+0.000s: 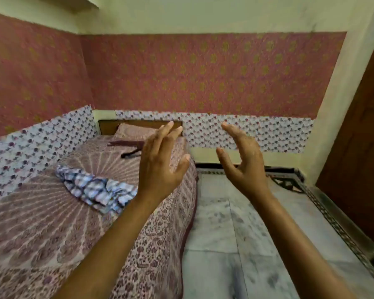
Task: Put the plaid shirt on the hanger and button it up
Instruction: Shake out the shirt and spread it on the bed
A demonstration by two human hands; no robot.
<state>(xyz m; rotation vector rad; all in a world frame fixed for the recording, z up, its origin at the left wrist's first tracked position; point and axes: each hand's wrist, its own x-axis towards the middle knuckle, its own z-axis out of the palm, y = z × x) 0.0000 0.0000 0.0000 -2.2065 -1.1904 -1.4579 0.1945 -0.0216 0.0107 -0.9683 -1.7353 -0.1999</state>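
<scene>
A blue and white plaid shirt [95, 187] lies folded on the patterned bed cover, left of my left forearm. Farther back on the bed lies a dark maroon hanger [129, 147], partly hidden behind my left hand. My left hand [160, 162] is raised in the air above the bed's right edge, fingers spread and holding nothing. My right hand [243, 162] is raised beside it over the floor, fingers loosely bent, also holding nothing. Both hands are apart from the shirt and the hanger.
The bed [52, 234] with a pink printed cover fills the left half, against papered walls. A pillow [134, 131] leans at the headboard. Grey marble floor [246, 244] lies to the right, and a brown wooden door [358, 137] stands at the far right.
</scene>
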